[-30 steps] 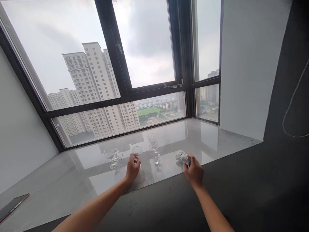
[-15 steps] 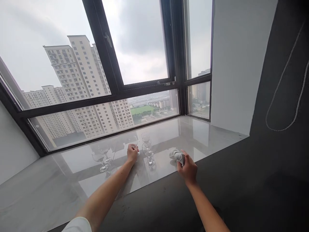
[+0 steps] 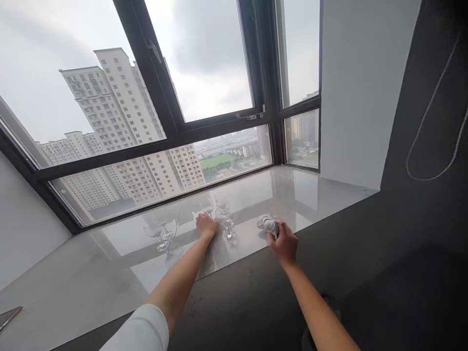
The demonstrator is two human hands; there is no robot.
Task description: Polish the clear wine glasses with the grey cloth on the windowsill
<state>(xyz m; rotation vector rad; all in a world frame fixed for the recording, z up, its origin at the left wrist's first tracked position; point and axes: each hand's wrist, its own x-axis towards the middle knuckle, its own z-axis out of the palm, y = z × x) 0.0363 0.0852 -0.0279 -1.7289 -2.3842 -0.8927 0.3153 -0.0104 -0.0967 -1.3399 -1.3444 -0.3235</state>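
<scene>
My left hand (image 3: pixel 206 225) is palm down over the sill, just in front of a clear stemmed glass (image 3: pixel 206 204). Its thumb stands apart from the bent fingers, and I see no glass held in it; the fingertips are partly hidden. Close to its right, more stemmed glasses stand in a row, the nearest glass (image 3: pixel 229 230) toward the front edge. My right hand (image 3: pixel 284 241) is closed on a crumpled white cloth (image 3: pixel 268 224) above the sill near its front edge.
More stemmed glasses (image 3: pixel 161 234) stand to the left on the glossy sill (image 3: pixel 95 278). A dark-framed window (image 3: pixel 175 134) borders the sill at the back. A dark-edged flat object (image 3: pixel 10 317) lies at the far left. A beaded cord (image 3: pixel 426 178) hangs on the right.
My left hand has turned palm down and shifted slightly right, its fingers leaving the glass they were pinching. My right hand keeps the cloth in about the same place. The view has tilted a little.
</scene>
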